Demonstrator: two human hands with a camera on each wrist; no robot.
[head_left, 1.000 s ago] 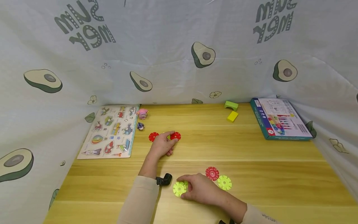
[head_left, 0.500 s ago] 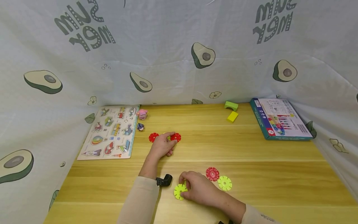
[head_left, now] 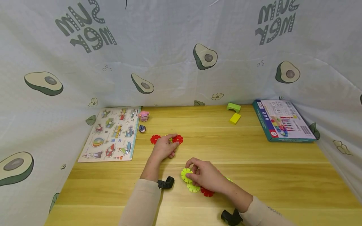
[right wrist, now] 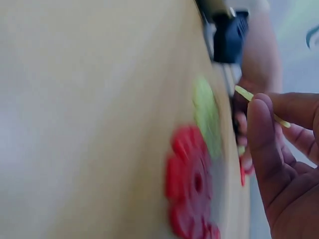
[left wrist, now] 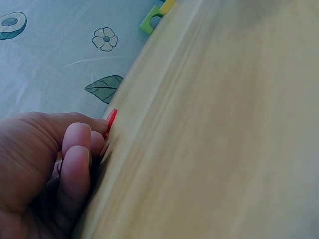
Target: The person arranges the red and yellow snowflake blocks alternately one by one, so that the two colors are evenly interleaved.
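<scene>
On the worktop (head_left: 282,175), at left, lies a puzzle board (head_left: 108,135); then a first red disc (head_left: 154,139). The left hand (head_left: 163,148) touches a second red disc (head_left: 178,138); whether it grips, I cannot tell. Further right, a raised yellow disc (head_left: 185,174) is pinched by the right hand (head_left: 208,176).

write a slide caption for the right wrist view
Right hand pinches a yellow disc, seen edge-on, with a red disc and another yellow disc nearby.
</scene>
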